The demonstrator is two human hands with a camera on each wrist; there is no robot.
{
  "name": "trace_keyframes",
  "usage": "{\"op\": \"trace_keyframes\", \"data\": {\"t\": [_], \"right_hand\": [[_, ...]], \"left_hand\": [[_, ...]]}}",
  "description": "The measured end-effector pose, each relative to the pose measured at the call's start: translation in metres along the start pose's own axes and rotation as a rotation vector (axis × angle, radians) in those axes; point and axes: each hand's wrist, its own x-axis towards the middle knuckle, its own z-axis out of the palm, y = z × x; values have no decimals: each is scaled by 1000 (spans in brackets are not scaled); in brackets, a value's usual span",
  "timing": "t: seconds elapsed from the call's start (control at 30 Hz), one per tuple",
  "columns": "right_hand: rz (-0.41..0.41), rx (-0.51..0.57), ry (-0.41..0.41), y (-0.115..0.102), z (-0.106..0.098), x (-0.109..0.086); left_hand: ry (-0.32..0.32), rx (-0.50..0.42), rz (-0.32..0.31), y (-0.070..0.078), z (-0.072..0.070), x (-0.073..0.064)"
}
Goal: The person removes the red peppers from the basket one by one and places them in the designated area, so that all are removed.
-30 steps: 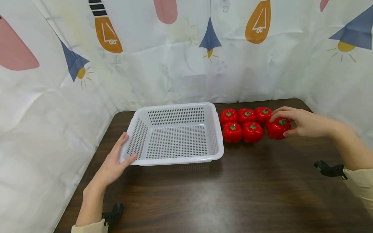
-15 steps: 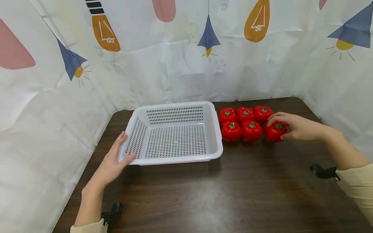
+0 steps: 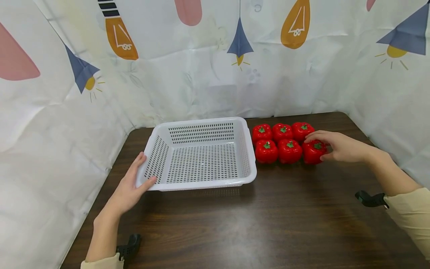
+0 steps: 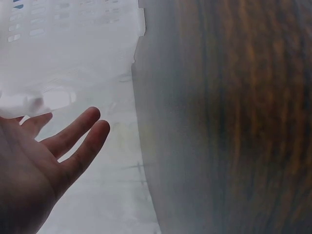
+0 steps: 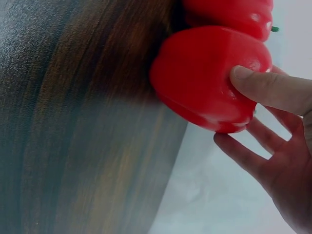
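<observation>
My right hand pinches a glossy red bell pepper with a green stem at the right end of the front row. In the right wrist view, the thumb lies on the pepper's side and the fingers reach round its top; the pepper leans over another red pepper only by the camera's angle. At the front left corner of a white perforated basket, my left hand rests against the rim, thumb in front and fingers along the left side. The left wrist view shows straight, spread fingers below the rim.
Several more red bell peppers stand in two rows just right of the basket. All stand on a dark wooden table. A white curtain printed with lamps and bulbs hangs behind and at both sides.
My right hand has moved left and slightly nearer with the red bell pepper, bringing it beside the front row. The left hand and the basket stay in place.
</observation>
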Motion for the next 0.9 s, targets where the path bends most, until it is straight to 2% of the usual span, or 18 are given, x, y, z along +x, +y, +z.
{"op": "trace_keyframes", "data": {"t": [0.2,0.57,0.9], "right_hand": [[-48,-66,47,3,3,3],[-43,-131,111,3,6,4],[-76,-173,140,0,1,1]], "left_hand": [[3,8,6,0,0,0],[-5,58,11,4,0,3],[-3,118,25,7,0,6]]}}
